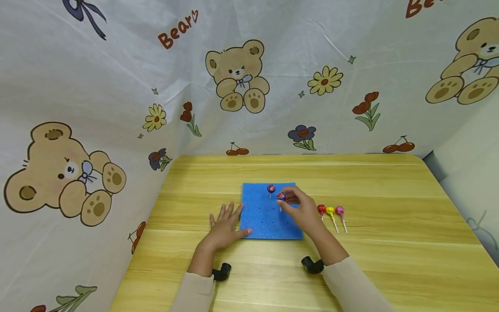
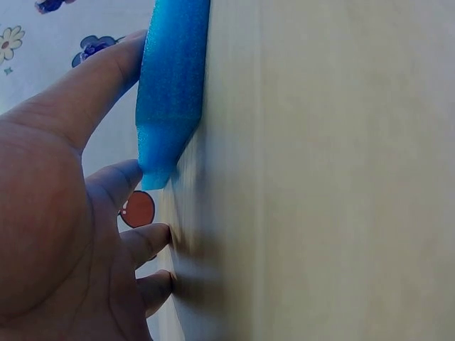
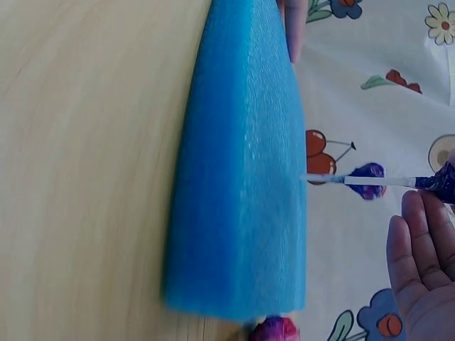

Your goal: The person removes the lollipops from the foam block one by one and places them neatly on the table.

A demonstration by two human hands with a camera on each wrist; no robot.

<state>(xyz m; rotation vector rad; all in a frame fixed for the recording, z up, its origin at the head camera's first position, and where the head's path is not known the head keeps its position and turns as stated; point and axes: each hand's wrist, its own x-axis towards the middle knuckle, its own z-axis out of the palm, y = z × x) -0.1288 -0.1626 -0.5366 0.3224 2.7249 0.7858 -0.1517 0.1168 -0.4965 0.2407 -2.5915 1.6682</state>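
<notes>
A blue foam board (image 1: 269,232) with several small holes lies on the table. One purple-wrapped lollipop (image 1: 271,188) stands upright in it near the back edge. Over the board, my right hand (image 1: 308,214) pinches a second purple lollipop (image 1: 281,196) by its candy head, stick pointing down. In the right wrist view, that lollipop's white stick (image 3: 389,182) appears apart from the foam surface. My left hand (image 1: 223,232) rests at the board's left front corner, fingers spread. Its thumb lies on the board, and other fingertips touch the table in the left wrist view.
Right of the board lie a red lollipop (image 1: 321,209), a yellow one (image 1: 330,210) and a pink one (image 1: 340,210). The wooden table (image 1: 390,260) meets a bear-print cloth (image 1: 273,130) at its back and left. Black wrist mounts (image 1: 312,264) are on both arms.
</notes>
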